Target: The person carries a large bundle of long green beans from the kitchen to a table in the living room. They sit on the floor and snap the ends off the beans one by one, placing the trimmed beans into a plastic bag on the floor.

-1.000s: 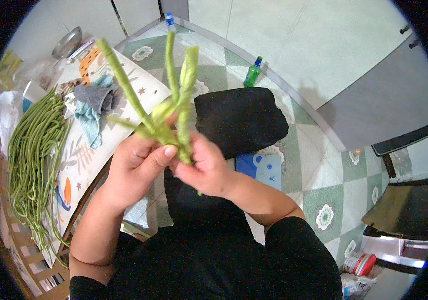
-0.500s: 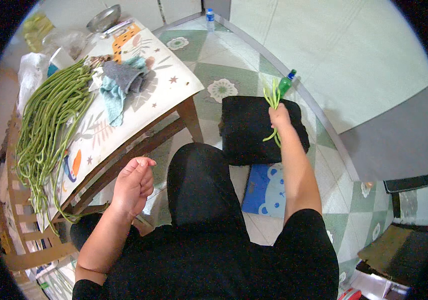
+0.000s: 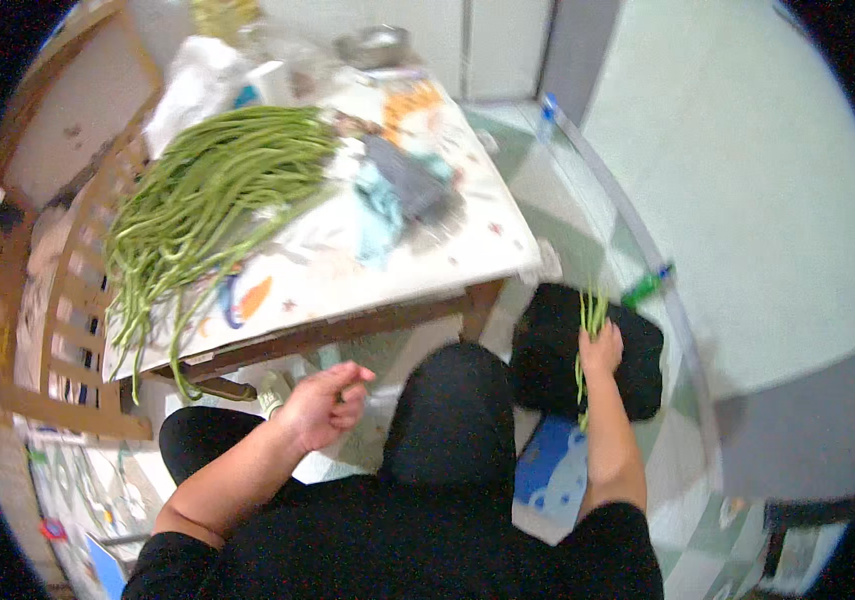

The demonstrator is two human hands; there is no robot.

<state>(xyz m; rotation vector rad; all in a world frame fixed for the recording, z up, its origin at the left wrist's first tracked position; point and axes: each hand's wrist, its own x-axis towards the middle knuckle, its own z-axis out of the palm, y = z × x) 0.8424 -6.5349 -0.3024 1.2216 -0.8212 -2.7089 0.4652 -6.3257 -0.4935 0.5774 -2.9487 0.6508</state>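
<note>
A large heap of green long beans (image 3: 218,190) is spread over the left part of the table, its ends hanging past the near edge. My right hand (image 3: 603,350), at the right, is closed round a small bunch of long beans (image 3: 593,308). The bunch is above a black block-shaped thing (image 3: 548,340), with bean ends showing above and below my fist. My left hand (image 3: 328,405) hovers just in front of the table with its fingers curled in. Whether anything small is inside those fingers is hidden.
On the table (image 3: 488,255) lie a grey cloth (image 3: 410,185) and a light blue cloth (image 3: 378,210), with a metal bowl (image 3: 373,47) behind. A green bottle (image 3: 646,287) is beside the black block. A blue mat (image 3: 553,465) lies nearer me. A wooden slatted rail (image 3: 73,290) stands left.
The view has swung left, so the table and beans appear further right. My right hand still grips its bunch, and my left hand stays curled near the table.
</note>
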